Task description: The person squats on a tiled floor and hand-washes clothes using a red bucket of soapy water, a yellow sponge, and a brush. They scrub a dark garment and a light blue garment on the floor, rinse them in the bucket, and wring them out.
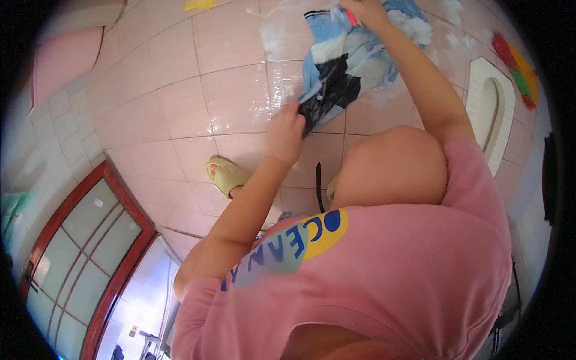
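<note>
A wet blue, white and black garment (pixel 330 76) lies spread on the pink tiled floor (pixel 234 94), with white suds on its far right part. My left hand (pixel 285 132) grips the garment's near black edge, its fingers closed on the cloth. At the top of the view my right hand (pixel 366 11) is over the far part of the garment, closed around a small red object (pixel 351 17), probably a brush, mostly hidden by the fingers and cut off by the picture's edge.
A white squat toilet pan (pixel 490 108) is set in the floor at the right, beside a red, yellow and green object (pixel 517 74). A red-framed glass door (pixel 85 252) stands at lower left. A pink panel (pixel 67 60) is at upper left. Suds and water wet the floor.
</note>
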Demonstrator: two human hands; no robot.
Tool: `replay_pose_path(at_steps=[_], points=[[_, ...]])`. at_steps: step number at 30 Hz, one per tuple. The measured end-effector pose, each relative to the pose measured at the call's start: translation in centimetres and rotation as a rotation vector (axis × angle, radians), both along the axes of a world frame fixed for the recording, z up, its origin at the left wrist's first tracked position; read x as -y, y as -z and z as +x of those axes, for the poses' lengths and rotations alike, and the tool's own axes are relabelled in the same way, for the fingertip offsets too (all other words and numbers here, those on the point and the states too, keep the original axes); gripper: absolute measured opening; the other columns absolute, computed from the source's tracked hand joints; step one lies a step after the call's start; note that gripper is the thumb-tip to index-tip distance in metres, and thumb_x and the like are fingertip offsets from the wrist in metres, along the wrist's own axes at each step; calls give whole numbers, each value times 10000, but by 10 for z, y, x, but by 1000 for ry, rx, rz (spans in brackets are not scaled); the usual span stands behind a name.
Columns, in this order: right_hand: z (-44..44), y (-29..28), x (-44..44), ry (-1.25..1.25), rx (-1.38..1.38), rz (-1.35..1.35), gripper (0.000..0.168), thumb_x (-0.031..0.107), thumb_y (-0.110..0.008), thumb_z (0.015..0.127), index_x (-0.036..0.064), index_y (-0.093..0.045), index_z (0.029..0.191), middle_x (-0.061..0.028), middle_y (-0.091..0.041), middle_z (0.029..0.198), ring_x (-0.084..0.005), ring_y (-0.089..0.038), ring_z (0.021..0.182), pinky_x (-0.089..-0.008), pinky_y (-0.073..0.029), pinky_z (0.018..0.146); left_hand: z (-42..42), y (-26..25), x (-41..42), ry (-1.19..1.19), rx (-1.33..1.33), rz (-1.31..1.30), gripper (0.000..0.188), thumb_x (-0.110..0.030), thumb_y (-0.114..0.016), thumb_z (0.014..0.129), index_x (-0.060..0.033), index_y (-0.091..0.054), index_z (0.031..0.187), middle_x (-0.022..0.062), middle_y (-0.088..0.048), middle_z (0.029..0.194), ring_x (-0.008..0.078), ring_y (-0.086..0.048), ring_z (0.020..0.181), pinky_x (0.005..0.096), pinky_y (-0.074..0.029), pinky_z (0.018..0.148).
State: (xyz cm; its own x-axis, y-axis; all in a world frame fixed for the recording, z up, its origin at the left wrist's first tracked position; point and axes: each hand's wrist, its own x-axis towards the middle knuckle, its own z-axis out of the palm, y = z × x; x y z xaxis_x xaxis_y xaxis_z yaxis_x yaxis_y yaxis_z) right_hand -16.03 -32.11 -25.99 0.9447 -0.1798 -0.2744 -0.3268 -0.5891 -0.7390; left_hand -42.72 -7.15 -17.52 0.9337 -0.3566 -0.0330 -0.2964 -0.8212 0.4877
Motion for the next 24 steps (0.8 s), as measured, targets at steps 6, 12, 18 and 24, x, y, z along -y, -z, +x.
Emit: replay_pose_path(at_steps=[6, 12, 18, 24], points=[[-132, -37, -65, -658, 328, -86, 717, 309, -696, 715, 245, -427, 1377, -209, -528, 1143, -369, -510, 1074, -450, -422, 913, -24, 41, 6, 243, -142, 42, 155, -74, -462, 856, 30, -461, 971, 241, -370, 1390, 433, -373, 1270, 466, -341, 1044], [-115, -3, -47, -1138, 375, -501, 580, 312, -626, 764, 404, -458, 1312, -128, -526, 1121, -296, -588, 925, -438, -500, 739, -49, 55, -17, 63, -478, 19, 158, -88, -462, 867, 42, -466, 959, 293, -389, 1353, 442, -404, 1238, 465, -347, 1025], [-56, -15, -8, -577, 295, -546, 534, 342, -599, 782, 383, -483, 1301, -149, -511, 1175, -307, -593, 951, -417, -508, 758, -26, 31, 0, 24, -544, 58, 149, -84, -425, 898, 28, -461, 989, 282, -350, 1387, 426, -384, 1260, 446, -361, 1027], [-188, -15, -90, -1238, 171, -213, 460, 368, -620, 759, 260, -597, 1206, -170, -568, 1199, -342, -599, 992, -418, -489, 834, -51, 47, -9, 169, -398, 177, 127, -55, -448, 873, 15, -464, 978, 271, -320, 1413, 422, -381, 1266, 441, -371, 1028]])
